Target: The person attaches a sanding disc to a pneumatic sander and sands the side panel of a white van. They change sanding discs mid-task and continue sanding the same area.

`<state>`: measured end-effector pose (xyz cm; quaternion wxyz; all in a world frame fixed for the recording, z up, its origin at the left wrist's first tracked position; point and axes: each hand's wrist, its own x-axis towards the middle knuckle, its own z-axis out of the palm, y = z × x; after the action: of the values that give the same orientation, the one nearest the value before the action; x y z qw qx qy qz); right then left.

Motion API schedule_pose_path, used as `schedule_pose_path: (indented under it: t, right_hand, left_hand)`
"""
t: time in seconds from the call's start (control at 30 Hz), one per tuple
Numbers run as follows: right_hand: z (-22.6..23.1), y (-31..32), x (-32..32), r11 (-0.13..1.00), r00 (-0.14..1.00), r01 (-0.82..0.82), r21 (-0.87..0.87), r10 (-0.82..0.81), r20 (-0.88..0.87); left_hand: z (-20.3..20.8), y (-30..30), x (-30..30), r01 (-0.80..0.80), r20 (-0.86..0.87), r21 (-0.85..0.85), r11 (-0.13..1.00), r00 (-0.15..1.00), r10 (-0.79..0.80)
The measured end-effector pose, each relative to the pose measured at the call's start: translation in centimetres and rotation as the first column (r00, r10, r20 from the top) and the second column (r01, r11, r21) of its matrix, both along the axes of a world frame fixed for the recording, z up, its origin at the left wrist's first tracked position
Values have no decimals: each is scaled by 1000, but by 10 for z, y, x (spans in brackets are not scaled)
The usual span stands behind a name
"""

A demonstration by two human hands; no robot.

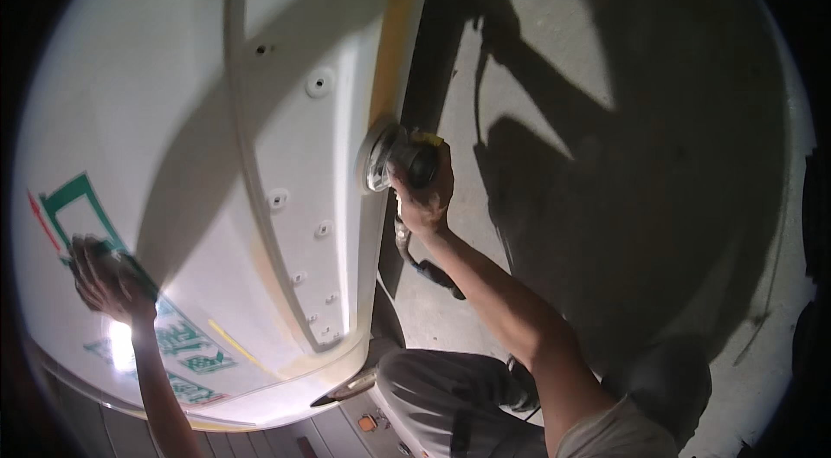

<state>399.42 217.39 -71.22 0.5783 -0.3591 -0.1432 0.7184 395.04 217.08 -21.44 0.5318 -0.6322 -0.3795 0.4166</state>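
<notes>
My right hand (424, 194) is wrapped round a round-headed power sander (402, 159). Its disc stands on edge against the right border of a large white vehicle body panel (286, 129). Along that border, a yellow-brown strip (394, 42) runs up from the sander. A hose (420, 263) hangs from the tool beside my right wrist. Over at the left, my left hand (108, 280) lies with fingers stretched out on the white surface, over green lettering (91, 203), holding nothing. The sander's disc face is hidden against the panel.
Several holes with raised round rims, such as one fitting (319, 82), dot the recessed part of the panel. Grey concrete floor (545, 51) with large shadows lies to the right. My bent knee (433, 384) is below. A small orange object (368, 422) rests on grey boards.
</notes>
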Motion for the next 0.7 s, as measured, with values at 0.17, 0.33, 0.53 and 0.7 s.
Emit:
schedule_pose_path:
  t: [0.17,0.33,0.53,0.7]
  right_hand:
    - [-15,79,11,977,987,144,155,-154,55]
    - [-23,184,31,976,987,157,151,-158,-3]
    - [-30,200,37,996,999,11,88,-7,-51]
    - [-36,95,1,895,955,263,359,-293,31]
  left_hand:
    - [8,-2,-9,2,-40,-14,1000,999,-3]
    - [11,-3,-13,18,-57,-19,1000,998,-19]
    - [11,-3,-10,0,-15,-20,1000,1000,0]
    - [12,-2,-11,9,4,-34,999,1000,-9]
